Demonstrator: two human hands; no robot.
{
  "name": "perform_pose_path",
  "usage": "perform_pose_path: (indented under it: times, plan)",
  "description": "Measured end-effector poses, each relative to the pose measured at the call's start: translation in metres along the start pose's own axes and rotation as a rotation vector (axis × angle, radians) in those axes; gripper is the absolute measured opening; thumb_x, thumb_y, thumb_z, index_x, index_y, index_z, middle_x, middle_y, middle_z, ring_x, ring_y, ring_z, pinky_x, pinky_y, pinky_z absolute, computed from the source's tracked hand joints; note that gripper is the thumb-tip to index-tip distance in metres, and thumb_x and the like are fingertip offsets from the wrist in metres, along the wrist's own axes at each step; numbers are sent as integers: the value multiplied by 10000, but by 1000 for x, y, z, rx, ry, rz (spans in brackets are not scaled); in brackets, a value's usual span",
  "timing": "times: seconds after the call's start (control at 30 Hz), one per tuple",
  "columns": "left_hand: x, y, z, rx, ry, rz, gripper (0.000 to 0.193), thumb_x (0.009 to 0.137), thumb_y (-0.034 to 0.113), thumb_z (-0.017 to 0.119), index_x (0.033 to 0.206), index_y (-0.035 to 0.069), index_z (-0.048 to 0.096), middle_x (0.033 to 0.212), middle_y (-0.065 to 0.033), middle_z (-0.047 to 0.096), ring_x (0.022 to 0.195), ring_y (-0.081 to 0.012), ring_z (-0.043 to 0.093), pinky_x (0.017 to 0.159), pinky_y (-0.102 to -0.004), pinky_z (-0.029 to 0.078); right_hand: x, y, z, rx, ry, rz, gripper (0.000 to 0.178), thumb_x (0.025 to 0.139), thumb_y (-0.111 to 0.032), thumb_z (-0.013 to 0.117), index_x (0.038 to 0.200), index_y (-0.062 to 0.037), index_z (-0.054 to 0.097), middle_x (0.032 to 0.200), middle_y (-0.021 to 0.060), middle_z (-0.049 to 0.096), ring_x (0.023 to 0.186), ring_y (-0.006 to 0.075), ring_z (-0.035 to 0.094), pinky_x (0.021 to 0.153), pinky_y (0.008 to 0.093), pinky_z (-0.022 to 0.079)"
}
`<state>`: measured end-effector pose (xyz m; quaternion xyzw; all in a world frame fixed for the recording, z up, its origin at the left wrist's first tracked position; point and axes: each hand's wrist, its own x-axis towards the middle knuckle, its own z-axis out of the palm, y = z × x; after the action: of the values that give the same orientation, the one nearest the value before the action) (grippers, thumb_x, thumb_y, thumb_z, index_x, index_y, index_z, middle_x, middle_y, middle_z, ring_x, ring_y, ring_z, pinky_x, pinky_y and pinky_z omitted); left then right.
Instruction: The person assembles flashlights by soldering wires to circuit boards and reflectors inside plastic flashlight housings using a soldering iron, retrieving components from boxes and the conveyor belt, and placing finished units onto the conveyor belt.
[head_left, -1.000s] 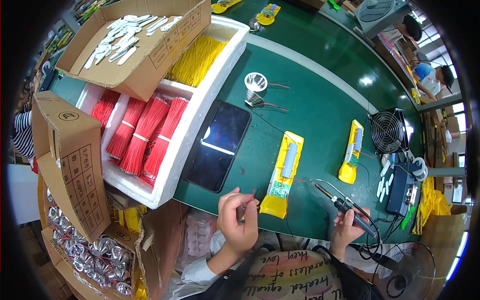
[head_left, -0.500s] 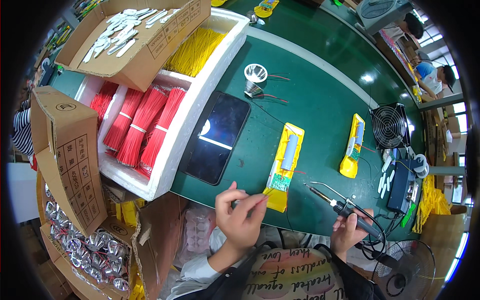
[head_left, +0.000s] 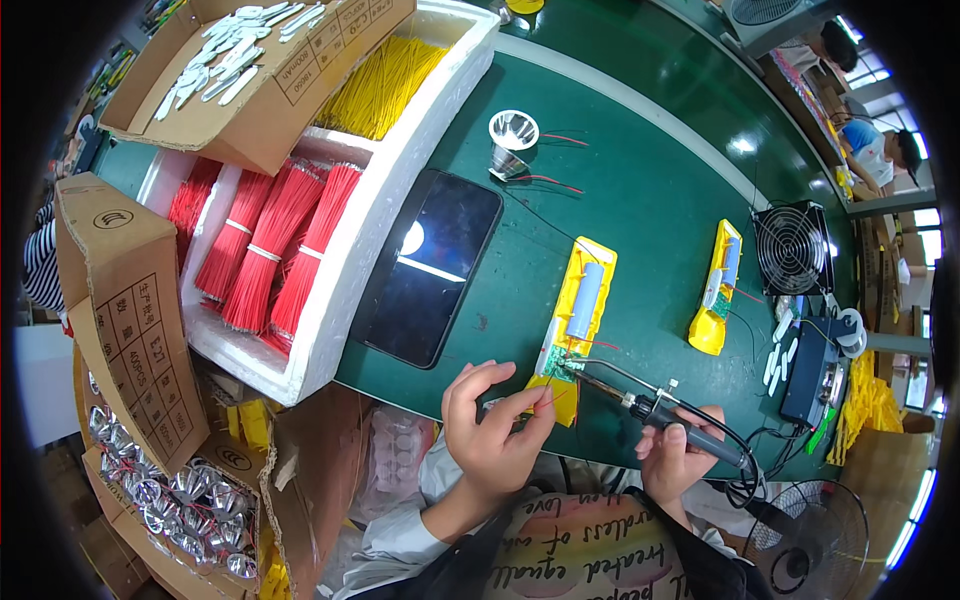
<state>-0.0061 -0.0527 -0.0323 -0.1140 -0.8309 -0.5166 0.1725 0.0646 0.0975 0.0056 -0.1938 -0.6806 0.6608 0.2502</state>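
Observation:
My left hand (head_left: 492, 432) is closed in a pinch on a thin wire, beside the near end of a yellow plastic housing (head_left: 566, 402). Inside that housing lie a blue cylindrical battery cell (head_left: 585, 302) and a small green circuit board (head_left: 557, 364). Gripped in my right hand (head_left: 672, 462) is a soldering iron (head_left: 690, 428) with a thin metal feed tube along it. Its tip is at the circuit board, near the red wire there; whether it touches cannot be made out.
A second yellow housing (head_left: 709, 328) with a cell lies to the right, near a black fan (head_left: 790, 250) and a dark control box (head_left: 808, 372). Two reflector cups (head_left: 513, 130) with wires stand further back. Left are a dark tablet-like panel (head_left: 425, 310) and a foam box (head_left: 345, 290) of wires.
The soldering iron in my right hand has moved left, its tip now at the circuit board. My left hand has shifted slightly right, still pinching the thin wire.

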Motion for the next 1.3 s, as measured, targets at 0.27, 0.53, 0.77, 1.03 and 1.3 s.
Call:
perform_pose_path:
  times: [0.27,0.53,0.77,1.03,1.3]
  plan:
    - [-1,-2,3,14,15,28,165,552,14,689,689,74,619,901,-69,510,839,-247,530,790,-391,423,0,3,0,-5,-5,7,281,783,-148,572,856,4,347,629,163,523,427,153,517,387,222,434]
    - [-1,-3,2,18,22,42,165,554,22,696,685,79,614,892,-65,514,823,-240,533,788,-394,423,0,5,0,5,-14,-18,284,783,-149,575,854,5,346,627,162,522,420,148,509,385,220,431]
    - [-2,-5,4,-5,45,30,167,569,81,696,720,97,627,882,-30,543,817,-225,544,759,-406,419,0,5,-1,7,-36,-28,283,782,-150,575,854,2,347,628,159,519,426,143,508,384,216,427]
    - [-1,-4,3,5,19,47,173,553,20,694,693,81,614,885,-58,524,791,-225,541,794,-414,413,-1,5,-2,-9,-42,-39,295,780,-167,583,864,0,355,630,157,518,423,138,502,384,218,423]
    - [-2,-5,4,10,27,47,172,558,22,692,700,80,613,883,-54,530,783,-219,543,794,-417,412,-1,5,-4,-25,-44,-44,298,781,-175,583,863,-6,352,629,156,518,423,139,503,381,218,420]
